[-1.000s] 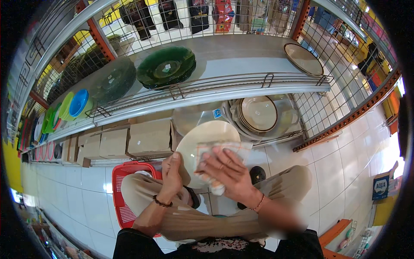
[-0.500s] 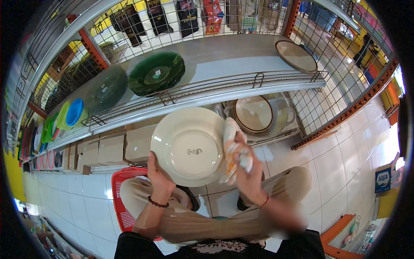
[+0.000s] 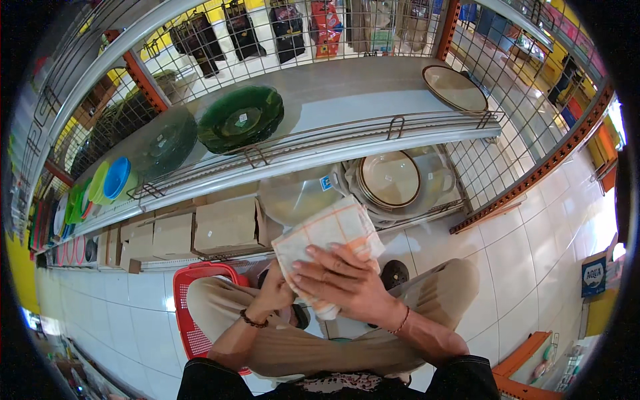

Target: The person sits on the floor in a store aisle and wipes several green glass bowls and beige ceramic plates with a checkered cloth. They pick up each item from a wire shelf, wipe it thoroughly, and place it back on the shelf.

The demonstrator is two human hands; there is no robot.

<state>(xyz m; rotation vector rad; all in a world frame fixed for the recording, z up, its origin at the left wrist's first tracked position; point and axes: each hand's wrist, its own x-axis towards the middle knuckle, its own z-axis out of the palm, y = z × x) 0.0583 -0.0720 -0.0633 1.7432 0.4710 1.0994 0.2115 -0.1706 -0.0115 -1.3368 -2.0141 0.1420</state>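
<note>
A white cloth [image 3: 327,227] with an orange check is spread in front of my knees, its top edge raised towards the lower shelf. My right hand [image 3: 343,280] lies across it with the fingers stretched over the fabric and the thumb side hidden. At the cloth's lower left edge, the fingers of my left hand [image 3: 275,288] are closed; their tips are covered. The cream plate from the earlier frame does not show, and I cannot tell whether it is behind the cloth. Close by on the lower shelf sits a stack of cream plates [image 3: 390,177] with brown rims.
Green glass plates [image 3: 241,119] and a brown-rimmed plate [image 3: 457,88] rest on the upper shelf [image 3: 333,87]. Blue and green bowls [image 3: 117,177] line its left end. Cardboard boxes [image 3: 227,227] and a clear bowl [image 3: 300,193] fill the lower shelf. A red basket [image 3: 193,313] stands left of my legs.
The cream plate has gone from sight. The bunched cloth is now spread out, and my right hand has moved left onto it. My left hand has shifted slightly right, to the cloth's edge.
</note>
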